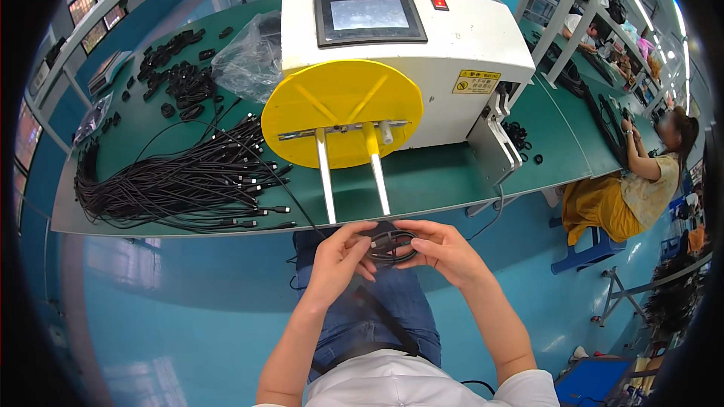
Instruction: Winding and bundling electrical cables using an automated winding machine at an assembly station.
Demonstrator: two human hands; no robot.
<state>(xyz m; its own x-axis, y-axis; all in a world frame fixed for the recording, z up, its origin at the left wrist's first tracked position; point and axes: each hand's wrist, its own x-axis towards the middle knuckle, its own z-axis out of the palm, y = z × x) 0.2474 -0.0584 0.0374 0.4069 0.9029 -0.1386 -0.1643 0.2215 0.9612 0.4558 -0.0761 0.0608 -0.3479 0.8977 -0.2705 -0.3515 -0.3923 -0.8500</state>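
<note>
Seated view from above, at a green workbench (467, 181). Your left hand (339, 256) and your right hand (445, 250) meet just below the bench's near edge, above your lap, and together they hold a small coil of black cable (392, 245). The fingers of both hands are curled around the coil from opposite sides, thumbs on top, so each hand is closed on it rather than spread. The coil lies between your two hands, roughly level, with a short plug end showing near its middle.

Directly in front of you stands a white machine (445, 45) with a dark screen (369, 16) on its sloped top and a red button (439, 2) to the right of the screen. On the machine's front face sits a round yellow disc (302, 117), and two pale prongs (326, 181) reach from it toward you, ending near the bench edge just above the coil.

To your left on the bench lies a large heap of loose black cables (166, 181), plugs pointing to the right. Farther back are a scatter of finished black coils (177, 75) and a clear plastic bag (249, 56). At far right another person (641, 181) sits at the adjoining bench, well apart from you.
</note>
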